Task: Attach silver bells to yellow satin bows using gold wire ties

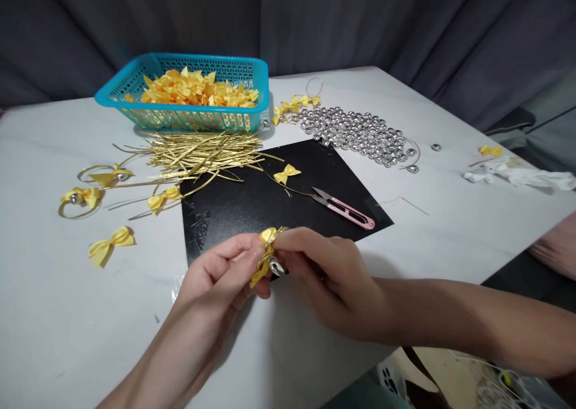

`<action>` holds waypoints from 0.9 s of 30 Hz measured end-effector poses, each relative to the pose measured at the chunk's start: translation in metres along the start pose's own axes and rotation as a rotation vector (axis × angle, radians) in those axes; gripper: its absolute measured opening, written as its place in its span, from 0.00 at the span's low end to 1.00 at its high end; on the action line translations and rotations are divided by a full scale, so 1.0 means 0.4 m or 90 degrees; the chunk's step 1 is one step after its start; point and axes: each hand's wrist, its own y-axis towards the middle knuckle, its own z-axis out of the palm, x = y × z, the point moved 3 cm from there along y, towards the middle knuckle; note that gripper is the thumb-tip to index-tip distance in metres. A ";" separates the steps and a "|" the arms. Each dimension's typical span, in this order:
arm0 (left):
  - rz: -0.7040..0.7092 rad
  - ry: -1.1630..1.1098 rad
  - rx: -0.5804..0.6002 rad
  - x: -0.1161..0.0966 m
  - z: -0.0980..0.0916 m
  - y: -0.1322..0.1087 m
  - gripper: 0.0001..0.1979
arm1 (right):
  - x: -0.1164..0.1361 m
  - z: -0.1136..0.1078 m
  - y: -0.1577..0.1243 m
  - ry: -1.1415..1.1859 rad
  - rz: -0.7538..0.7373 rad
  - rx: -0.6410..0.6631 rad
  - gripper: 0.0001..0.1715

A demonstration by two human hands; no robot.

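We have a yellow ribbon bow (268,236) raised between both hands above the near edge of the black mat (234,211), with a silver bead (276,267) at its lower side and a curved gold tie (271,256) around it. The fingers of our left hand (220,274) are clamped on the bow's left side; those of our right hand (335,280) are together at its right, but we cannot tell exactly what lies beneath the tips.

The likeliest trouble, we judge, is a slip: the bead looks smooth, so uneven tension on the tie could leave it off centre. Squeezing too hard could crease the ribbon. Just beyond, the pink snips (346,206) lie near a loose bow (287,174), and a careless reach could knock either. Farther out, the heap of gold ties (202,154) could tangle when we draw one, and a bump could scatter the piled beads (353,133), right of the blue basket (180,107), across the table (58,313)
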 end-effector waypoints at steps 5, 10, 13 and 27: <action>0.041 0.035 -0.030 -0.003 -0.008 0.004 0.10 | -0.009 0.002 0.000 0.057 0.047 0.002 0.07; 0.061 0.066 -0.063 -0.002 -0.019 0.011 0.08 | -0.020 0.001 -0.007 0.098 0.105 -0.008 0.06; 0.079 0.055 -0.101 -0.006 -0.025 0.007 0.07 | -0.022 0.000 -0.012 0.093 0.090 -0.020 0.06; 0.032 0.066 -0.113 -0.032 -0.022 0.007 0.06 | -0.025 0.013 -0.023 -0.046 0.019 -0.053 0.09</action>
